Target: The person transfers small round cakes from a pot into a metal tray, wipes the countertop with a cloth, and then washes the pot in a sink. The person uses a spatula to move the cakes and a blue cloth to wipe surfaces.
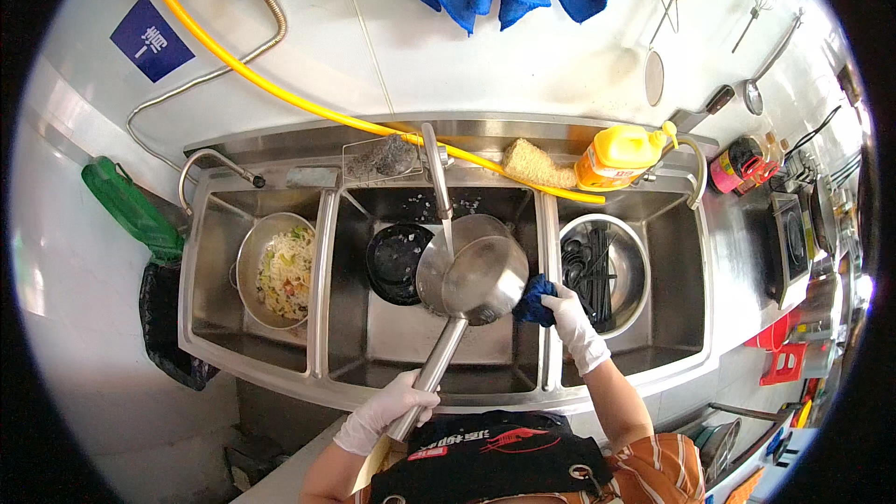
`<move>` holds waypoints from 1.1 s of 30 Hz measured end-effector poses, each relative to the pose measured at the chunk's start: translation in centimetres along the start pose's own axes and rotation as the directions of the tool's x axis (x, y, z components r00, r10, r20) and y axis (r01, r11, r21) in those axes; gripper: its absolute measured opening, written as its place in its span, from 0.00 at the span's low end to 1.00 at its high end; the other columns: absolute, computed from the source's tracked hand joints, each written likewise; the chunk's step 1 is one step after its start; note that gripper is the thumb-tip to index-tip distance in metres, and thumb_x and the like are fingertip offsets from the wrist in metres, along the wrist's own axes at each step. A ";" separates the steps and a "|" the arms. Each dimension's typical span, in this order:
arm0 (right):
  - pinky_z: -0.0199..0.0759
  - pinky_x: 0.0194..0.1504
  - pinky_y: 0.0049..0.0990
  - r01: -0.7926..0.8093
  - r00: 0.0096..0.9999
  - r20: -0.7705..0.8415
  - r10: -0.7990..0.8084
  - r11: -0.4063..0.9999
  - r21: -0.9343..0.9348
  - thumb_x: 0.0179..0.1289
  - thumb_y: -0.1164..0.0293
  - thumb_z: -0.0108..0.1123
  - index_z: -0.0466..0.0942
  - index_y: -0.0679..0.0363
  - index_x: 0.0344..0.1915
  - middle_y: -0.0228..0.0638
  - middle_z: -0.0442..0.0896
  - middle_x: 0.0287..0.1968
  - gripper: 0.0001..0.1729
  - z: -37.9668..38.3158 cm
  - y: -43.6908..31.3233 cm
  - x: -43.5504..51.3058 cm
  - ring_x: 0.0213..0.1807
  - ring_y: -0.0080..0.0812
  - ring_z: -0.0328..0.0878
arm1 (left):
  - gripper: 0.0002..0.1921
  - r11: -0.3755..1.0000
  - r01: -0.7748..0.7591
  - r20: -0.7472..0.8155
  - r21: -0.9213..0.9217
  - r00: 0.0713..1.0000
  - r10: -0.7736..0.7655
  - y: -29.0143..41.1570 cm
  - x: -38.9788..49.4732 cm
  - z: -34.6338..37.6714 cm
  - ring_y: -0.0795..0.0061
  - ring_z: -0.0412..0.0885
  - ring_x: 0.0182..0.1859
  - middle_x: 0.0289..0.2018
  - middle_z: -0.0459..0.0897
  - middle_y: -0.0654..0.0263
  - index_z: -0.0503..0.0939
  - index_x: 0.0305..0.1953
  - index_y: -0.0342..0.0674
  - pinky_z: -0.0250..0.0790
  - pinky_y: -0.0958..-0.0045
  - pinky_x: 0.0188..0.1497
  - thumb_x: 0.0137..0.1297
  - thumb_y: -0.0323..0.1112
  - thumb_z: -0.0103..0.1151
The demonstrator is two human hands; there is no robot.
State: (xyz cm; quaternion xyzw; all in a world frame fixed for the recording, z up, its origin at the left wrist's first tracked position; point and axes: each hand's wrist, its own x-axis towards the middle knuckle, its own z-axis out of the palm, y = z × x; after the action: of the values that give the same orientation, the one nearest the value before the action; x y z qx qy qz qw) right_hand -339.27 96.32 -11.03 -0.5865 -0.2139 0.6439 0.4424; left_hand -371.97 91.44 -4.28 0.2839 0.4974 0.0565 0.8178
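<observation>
My gloved left hand grips the long tubular handle of a stainless steel pan. The pan is held tilted over the middle sink basin. From the swivel faucet a stream of water falls onto the pan's left part. A crumpled dark blue cloth is pinched in my gloved right hand, just right of the pan's rim. Black round dishes lie in the basin, partly behind the pan, with bits of pale residue near them.
In the left basin stands a bowl of noodle scraps. The right basin holds a steel bowl with black spoons and chopsticks. Along the back ledge are a yellow hose, a scouring pad, a wire rack and a yellow detergent jug.
</observation>
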 end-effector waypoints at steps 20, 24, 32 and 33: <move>0.77 0.43 0.27 0.018 1.000 -0.007 -0.017 0.999 0.046 0.57 0.79 0.48 0.73 0.68 0.46 0.36 0.82 0.38 0.16 -1.6 0.2 -0.6 0.37 0.30 0.81 | 0.13 0.991 -0.062 -0.087 0.119 0.994 0.073 -0.6 -1.3 -2.2 0.78 0.74 0.19 0.25 0.76 0.63 0.71 0.41 0.31 0.67 0.76 0.21 0.55 0.27 0.58; 0.76 0.45 0.30 -0.011 1.000 0.000 0.011 0.995 0.103 0.54 0.78 0.46 0.72 0.68 0.50 0.38 0.81 0.39 0.21 -2.0 0.2 -0.4 0.39 0.33 0.81 | 0.18 0.950 0.005 -0.241 0.313 0.968 0.074 -2.0 -4.3 -0.3 0.77 0.75 0.22 0.25 0.75 0.64 0.70 0.42 0.30 0.69 0.74 0.24 0.52 0.29 0.62; 0.75 0.46 0.28 -0.037 0.998 0.057 0.030 0.993 0.116 0.59 0.78 0.51 0.72 0.71 0.50 0.41 0.81 0.42 0.18 2.4 2.0 3.8 0.42 0.33 0.80 | 0.26 0.610 0.368 -0.658 0.701 0.663 0.356 -6.2 -7.9 -0.6 0.39 0.78 0.38 0.32 0.79 0.40 0.67 0.46 0.31 0.71 0.51 0.41 0.47 0.35 0.63; 0.75 0.45 0.28 -0.036 0.998 0.062 0.032 0.997 0.071 0.59 0.79 0.51 0.72 0.71 0.51 0.40 0.81 0.43 0.18 3.0 2.1 4.4 0.41 0.33 0.80 | 0.26 0.603 0.383 -0.677 0.699 0.626 0.386 -6.7 -8.3 -0.6 0.39 0.78 0.38 0.31 0.79 0.40 0.66 0.47 0.32 0.70 0.50 0.41 0.47 0.35 0.63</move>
State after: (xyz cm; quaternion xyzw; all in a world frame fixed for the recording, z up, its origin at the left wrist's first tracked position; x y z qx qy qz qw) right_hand -342.44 99.60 -14.51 -0.5539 -0.1937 0.6761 0.4456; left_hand -377.94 82.98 -1.52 0.5629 0.7684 -0.0537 0.2998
